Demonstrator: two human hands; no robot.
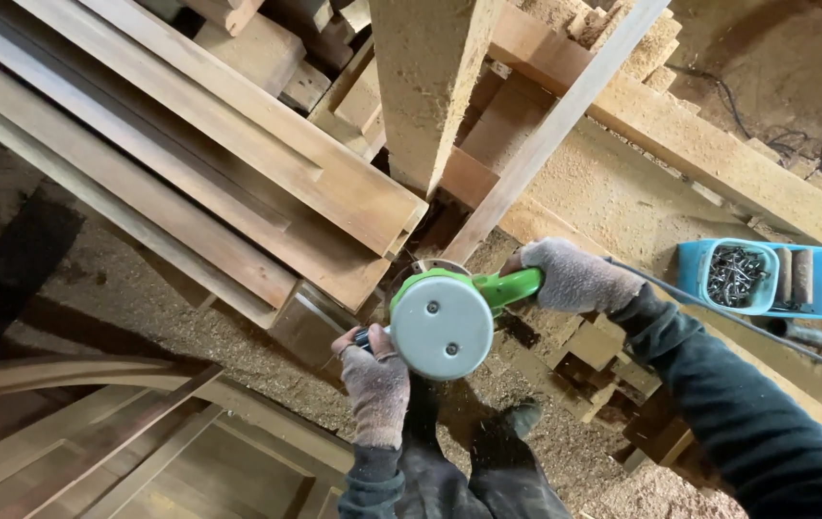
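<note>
We look down at a green handheld power saw with a round grey metal guard (442, 325), held low over sawdust-covered ground. Our gloved right hand (574, 276) is closed around its green handle; our gloved left hand (375, 380) grips the black side knob. Stacked wooden boards (267, 173) lie above. A blue plastic tray of screws (757, 277) sits right.

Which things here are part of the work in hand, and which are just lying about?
In use: green power saw, left hand, right hand, slanted wooden strip.
Lying about: blue tray of screws, stacked planks, sawdust, curved wooden frame.
</note>
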